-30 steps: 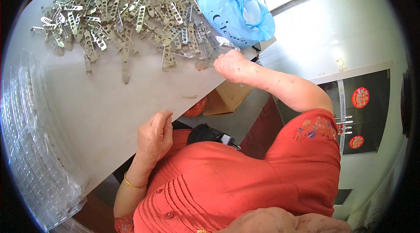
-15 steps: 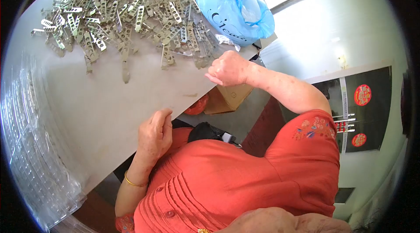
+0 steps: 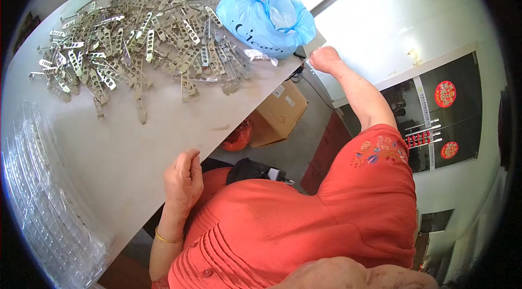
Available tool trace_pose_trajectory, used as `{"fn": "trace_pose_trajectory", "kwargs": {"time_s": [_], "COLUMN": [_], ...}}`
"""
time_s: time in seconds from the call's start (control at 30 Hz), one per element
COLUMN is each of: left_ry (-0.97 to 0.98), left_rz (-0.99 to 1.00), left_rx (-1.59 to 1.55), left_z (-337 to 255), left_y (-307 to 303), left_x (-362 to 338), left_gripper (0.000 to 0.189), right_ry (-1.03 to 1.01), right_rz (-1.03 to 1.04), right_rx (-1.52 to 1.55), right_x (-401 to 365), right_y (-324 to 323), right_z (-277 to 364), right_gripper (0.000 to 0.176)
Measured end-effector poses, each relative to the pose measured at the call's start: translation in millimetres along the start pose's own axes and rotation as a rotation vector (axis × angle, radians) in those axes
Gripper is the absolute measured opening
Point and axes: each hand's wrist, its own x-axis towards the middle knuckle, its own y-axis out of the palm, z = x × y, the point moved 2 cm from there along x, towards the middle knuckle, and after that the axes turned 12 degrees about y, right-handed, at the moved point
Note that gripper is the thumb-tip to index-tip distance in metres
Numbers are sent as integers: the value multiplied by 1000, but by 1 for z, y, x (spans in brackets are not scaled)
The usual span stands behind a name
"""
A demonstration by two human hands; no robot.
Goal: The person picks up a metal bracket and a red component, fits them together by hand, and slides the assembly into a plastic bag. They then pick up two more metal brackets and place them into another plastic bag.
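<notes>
My left hand, a yellow bangle on its wrist, is by the table's front edge close to my body. Its fingers are curled closed, and whatever they may hold is hidden. Out at the table's right corner, beyond the box, is my right hand. It forms a fist seen from the back, so its inside does not show. The nearest things to it are a blue plastic bag with dark lettering and a crumpled white tissue. A large heap of flat metal strips with round holes covers the far part of the table.
Clear plastic trays are stacked along the left of the grey table. Below the right edge stand a cardboard box and a red plastic bag. A dark door with red round stickers is at the right.
My right fist has moved right and away from the table's front edge to its far corner. My left hand stays closed, nearly in place. The view has shifted slightly.
</notes>
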Motion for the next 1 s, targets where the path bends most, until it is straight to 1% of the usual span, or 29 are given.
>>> {"fn": "trace_pose_trajectory", "kwargs": {"time_s": [0.17,0.43,0.5,0.53,0.6,0.63,0.7,0.8,0.93,1.0], "left_ry": [9,-20,-29,-30,-6,-10,0,4,-11,-15], "left_rz": [-18,-7,5,5,0,-1,-4,-19,-1,-9], "left_rx": [3,0,5,5,11,12,7,0,8,-5], "left_z": [-1,0,0,0,0,1,1,2,-1,-2], "left_y": [-1,-1,-1,-1,-2,-2,0,1,-2,-2], "left_x": [0,-1,-1,-1,-1,-1,-1,-2,0,1], "left_gripper": [14,13,13,13,12,12,12,12,13,13], "right_ry": [29,44,137,136,339,336,528,535,495,379], "right_rz": [3,59,108,109,98,98,45,63,56,109], "right_rx": [-20,-65,-114,-114,-75,-76,129,150,115,60], "right_x": [4,5,10,11,15,15,12,15,15,13], "right_y": [17,21,35,38,44,36,23,26,41,46], "right_z": [-11,-4,-13,-17,-26,-22,-22,-21,-12,-3], "right_gripper": [29,26,24,24,25,25,25,26,26,25]}}
